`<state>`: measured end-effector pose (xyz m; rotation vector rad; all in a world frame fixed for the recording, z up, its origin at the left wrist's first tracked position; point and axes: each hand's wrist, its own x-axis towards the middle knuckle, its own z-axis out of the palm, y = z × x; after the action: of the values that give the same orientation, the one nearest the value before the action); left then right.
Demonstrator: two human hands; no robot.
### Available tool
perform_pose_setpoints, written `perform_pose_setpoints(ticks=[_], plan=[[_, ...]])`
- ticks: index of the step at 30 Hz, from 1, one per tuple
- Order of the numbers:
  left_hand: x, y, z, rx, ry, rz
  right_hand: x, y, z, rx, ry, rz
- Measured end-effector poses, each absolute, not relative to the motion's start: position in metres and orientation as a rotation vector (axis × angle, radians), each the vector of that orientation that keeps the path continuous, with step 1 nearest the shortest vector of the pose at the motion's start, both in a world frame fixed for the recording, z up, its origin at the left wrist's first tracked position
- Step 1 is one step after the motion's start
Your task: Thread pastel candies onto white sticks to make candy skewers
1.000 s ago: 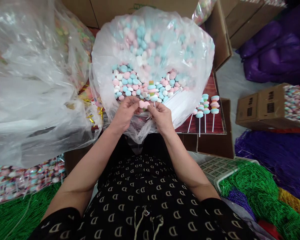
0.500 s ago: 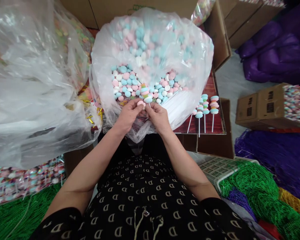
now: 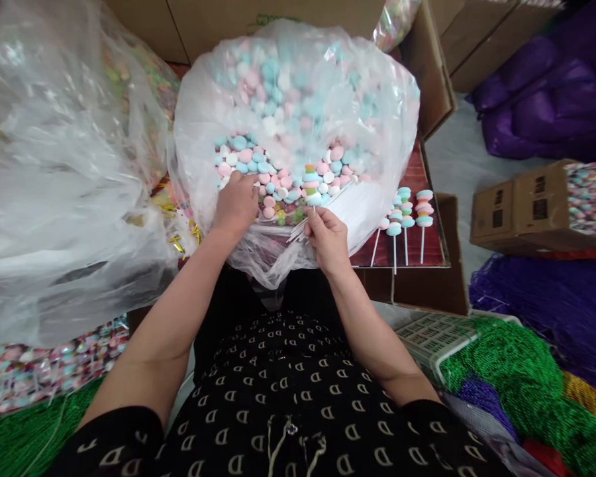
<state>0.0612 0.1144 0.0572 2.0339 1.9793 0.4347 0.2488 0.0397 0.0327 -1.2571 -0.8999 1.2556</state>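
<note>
In my right hand [image 3: 326, 240], closed in a pinch, is the stick of a candy skewer [image 3: 310, 185] that stands upright with orange, white, pink, green and blue pieces threaded on it. My left hand [image 3: 237, 207] reaches into the loose pink, blue and white candies [image 3: 243, 156], its fingers stretched out and touching them; the fingertips are partly hidden. These candies lie in the mouth of a large clear plastic bag [image 3: 198, 112]. Beside my right hand is a bundle of white sticks [image 3: 345, 209]. A few small green and yellow candies [image 3: 291, 215] lie between the hands.
Several finished candy skewers [image 3: 406, 209] lie on the dark red table top [image 3: 377, 255] at right. Another plastic bag [image 3: 69, 218] covers the left side. Cardboard boxes [image 3: 516, 209], a white crate [image 3: 427, 338] and green tinsel [image 3: 516, 364] stand farther right.
My hands have come apart. The left moved left and up onto the loose candies; the right shifted right, raising the skewer, which shows more clearly.
</note>
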Motion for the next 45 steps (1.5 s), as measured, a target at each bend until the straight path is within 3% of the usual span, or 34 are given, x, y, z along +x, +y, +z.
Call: perform_pose_setpoints(ticks=[12, 23, 34, 45], plan=[[0.058, 0.121, 0.062, 2.085, 2.033, 0.235, 0.248, 0.037, 0.024, -1.25, -0.992, 1.228], [0.047, 0.117, 0.056, 1.919, 1.868, 0.744, 0.249, 0.037, 0.019, -1.28, -1.049, 1.198], [0.071, 0.108, 0.066, 2.272, 1.741, 0.248, 0.247, 0.036, 0.023, -1.287, -1.051, 1.188], [0.076, 0.11, 0.066, 2.251, 1.79, 0.192, 0.246, 0.035, 0.024, -1.33, -1.053, 1.173]])
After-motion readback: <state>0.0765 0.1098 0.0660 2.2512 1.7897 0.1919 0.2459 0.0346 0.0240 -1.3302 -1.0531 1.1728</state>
